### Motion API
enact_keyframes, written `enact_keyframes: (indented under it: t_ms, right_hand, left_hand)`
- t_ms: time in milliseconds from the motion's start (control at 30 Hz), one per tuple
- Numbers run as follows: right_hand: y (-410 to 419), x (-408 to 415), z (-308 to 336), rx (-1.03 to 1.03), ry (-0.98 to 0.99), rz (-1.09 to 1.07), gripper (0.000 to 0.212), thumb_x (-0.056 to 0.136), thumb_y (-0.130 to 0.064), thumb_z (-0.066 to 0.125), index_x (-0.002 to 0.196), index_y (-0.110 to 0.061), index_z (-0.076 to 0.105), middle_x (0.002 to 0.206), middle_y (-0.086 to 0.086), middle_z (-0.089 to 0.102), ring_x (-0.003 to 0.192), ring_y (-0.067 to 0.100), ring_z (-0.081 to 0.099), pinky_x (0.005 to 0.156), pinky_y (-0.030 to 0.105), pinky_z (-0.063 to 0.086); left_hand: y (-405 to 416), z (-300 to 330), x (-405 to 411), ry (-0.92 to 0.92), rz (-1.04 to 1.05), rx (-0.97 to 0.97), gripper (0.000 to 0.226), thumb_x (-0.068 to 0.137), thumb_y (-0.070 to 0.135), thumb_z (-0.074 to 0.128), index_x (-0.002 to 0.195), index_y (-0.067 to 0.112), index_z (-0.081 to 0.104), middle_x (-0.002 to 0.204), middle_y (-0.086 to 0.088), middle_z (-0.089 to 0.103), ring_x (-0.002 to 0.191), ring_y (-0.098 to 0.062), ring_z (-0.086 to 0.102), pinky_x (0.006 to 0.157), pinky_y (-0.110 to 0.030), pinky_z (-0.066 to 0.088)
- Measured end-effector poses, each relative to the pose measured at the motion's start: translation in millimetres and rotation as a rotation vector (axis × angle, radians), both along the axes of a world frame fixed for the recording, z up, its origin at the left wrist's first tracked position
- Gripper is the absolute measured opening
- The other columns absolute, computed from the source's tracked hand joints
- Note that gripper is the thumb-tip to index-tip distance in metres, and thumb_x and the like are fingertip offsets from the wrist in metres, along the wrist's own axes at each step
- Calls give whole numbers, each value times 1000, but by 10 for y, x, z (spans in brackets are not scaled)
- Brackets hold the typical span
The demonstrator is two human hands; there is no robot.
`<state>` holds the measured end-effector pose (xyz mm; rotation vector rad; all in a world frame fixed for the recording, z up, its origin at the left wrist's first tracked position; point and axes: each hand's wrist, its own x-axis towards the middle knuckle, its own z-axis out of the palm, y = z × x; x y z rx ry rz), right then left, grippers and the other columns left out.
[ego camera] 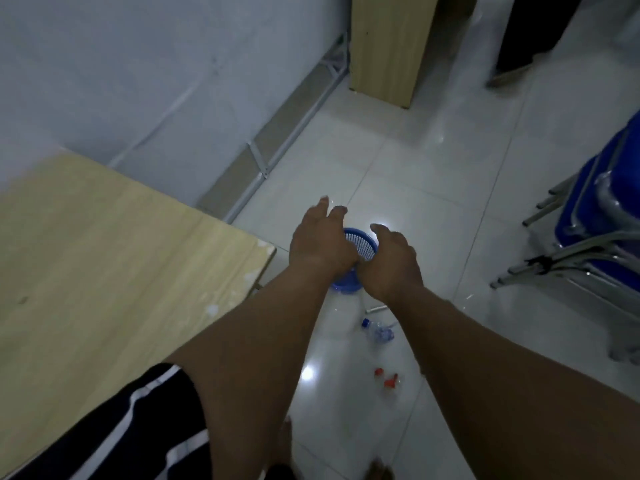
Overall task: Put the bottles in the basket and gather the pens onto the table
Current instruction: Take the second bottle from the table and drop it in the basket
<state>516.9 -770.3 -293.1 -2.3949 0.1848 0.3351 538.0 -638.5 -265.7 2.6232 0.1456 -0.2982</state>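
Observation:
A blue plastic basket (362,245) stands on the white tiled floor, partly hidden behind both hands. My left hand (320,239) hangs over its left side with fingers spread and nothing in it. My right hand (393,263) is over its right side, also empty, fingers apart. Nearer to me a clear bottle with a blue cap (378,330) lies on the floor. Two small clear bottles with red caps (388,377) lie closer still. A white pen (375,309) lies just below my right wrist. The wooden table (104,254) is at the left.
Stacked blue chairs with metal legs (595,220) stand at the right. A second wooden table's end (388,46) and a white metal frame (277,147) run along the wall at the back. A person's dark trouser legs (526,32) are at the top right. My bare feet show at the bottom.

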Motion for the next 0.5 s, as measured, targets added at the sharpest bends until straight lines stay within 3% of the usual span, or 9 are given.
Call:
enact_keyframes:
  t_ms: [233, 500]
  right_hand:
    - [430, -576, 1256, 68, -125, 118, 68, 84, -38, 69, 146, -27, 43, 145, 6, 48, 131, 30, 47, 106, 42, 45]
    - [1578, -1351, 2138, 115, -188, 431, 65, 87, -36, 69, 145, -20, 45, 145, 11, 48, 132, 34, 45, 109, 45, 40]
  left_hand:
    - [714, 1263, -943, -165, 234, 31, 70, 90, 35, 65, 153, 24, 39, 168, -6, 23, 154, -24, 22, 122, -38, 26]
    - [1969, 1836, -2387, -313, 589, 57, 66, 87, 37, 67, 148, 23, 47, 164, -7, 32, 153, -25, 23, 122, -39, 24]
